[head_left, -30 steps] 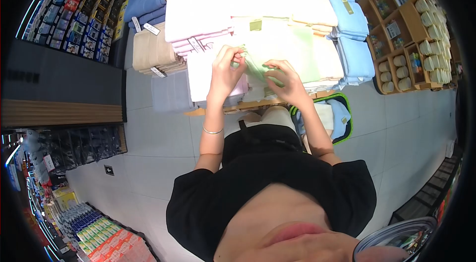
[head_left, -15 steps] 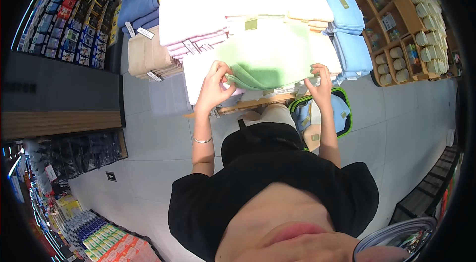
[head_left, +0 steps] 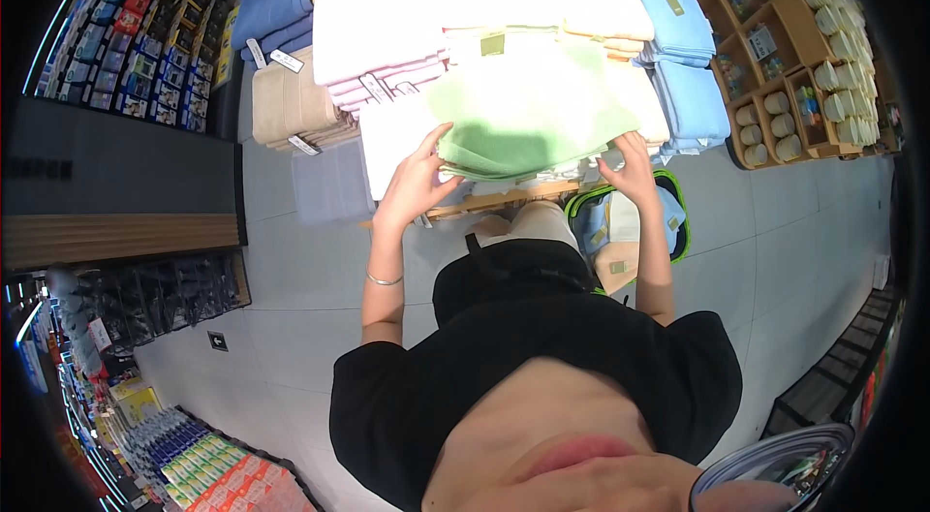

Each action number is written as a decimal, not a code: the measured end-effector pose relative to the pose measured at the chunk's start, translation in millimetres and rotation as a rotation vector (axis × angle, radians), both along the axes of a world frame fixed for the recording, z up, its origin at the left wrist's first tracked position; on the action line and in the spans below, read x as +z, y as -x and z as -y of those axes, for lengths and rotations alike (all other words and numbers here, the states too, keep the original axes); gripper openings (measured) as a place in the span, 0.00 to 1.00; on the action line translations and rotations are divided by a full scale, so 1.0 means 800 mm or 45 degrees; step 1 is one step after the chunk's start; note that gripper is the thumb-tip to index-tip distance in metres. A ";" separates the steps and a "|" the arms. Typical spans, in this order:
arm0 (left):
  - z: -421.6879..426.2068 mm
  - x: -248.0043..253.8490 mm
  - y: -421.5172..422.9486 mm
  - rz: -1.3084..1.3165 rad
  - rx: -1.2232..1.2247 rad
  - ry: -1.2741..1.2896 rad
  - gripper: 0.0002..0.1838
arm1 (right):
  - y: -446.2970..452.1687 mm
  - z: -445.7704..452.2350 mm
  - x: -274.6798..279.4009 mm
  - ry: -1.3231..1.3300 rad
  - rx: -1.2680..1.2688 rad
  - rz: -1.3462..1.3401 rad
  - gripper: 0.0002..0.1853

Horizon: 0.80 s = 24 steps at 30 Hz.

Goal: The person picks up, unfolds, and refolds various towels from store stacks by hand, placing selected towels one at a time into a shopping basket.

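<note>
A pale green folded towel (head_left: 528, 129) lies at the front edge of the towel display, its near part shaded and the rest washed out by bright light. At its left edge is my left hand (head_left: 418, 179), thumb and fingers apart around the corner. My right hand (head_left: 631, 168) is at the right edge, its fingers also spread, with the fingertips against the cloth. Neither hand is closed on the fabric. A tag (head_left: 492, 44) shows just behind the green towel. Pink towels (head_left: 387, 81) are stacked to the left, blue towels (head_left: 690, 105) to the right.
Beige towels (head_left: 291, 100) sit at the display's left. On the floor by my legs is a green-rimmed basket (head_left: 686, 221) with folded cloths inside. A wooden shelf unit (head_left: 746, 57) stands at the right, a dark counter (head_left: 126, 163) at the left.
Since a second ago my hands have moved apart to the green towel's two sides, and its bunched front edge has been spread out flatter. The left hand's pinch has opened.
</note>
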State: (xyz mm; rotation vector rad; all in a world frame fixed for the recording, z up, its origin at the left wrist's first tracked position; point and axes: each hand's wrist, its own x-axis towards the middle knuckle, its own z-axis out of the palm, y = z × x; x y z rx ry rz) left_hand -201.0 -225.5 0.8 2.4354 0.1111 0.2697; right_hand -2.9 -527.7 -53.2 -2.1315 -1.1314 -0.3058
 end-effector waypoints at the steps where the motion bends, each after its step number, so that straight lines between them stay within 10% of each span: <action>1: -0.001 -0.004 -0.001 -0.027 -0.013 0.006 0.10 | -0.001 0.001 -0.002 0.023 -0.005 0.013 0.16; 17: -0.008 0.102 0.041 0.779 0.296 -0.191 0.13 | 0.001 0.017 0.147 -0.290 0.180 -0.234 0.10; 24: -0.008 0.100 0.055 0.622 0.437 -0.092 0.12 | -0.003 0.000 0.147 -0.136 0.216 -0.368 0.10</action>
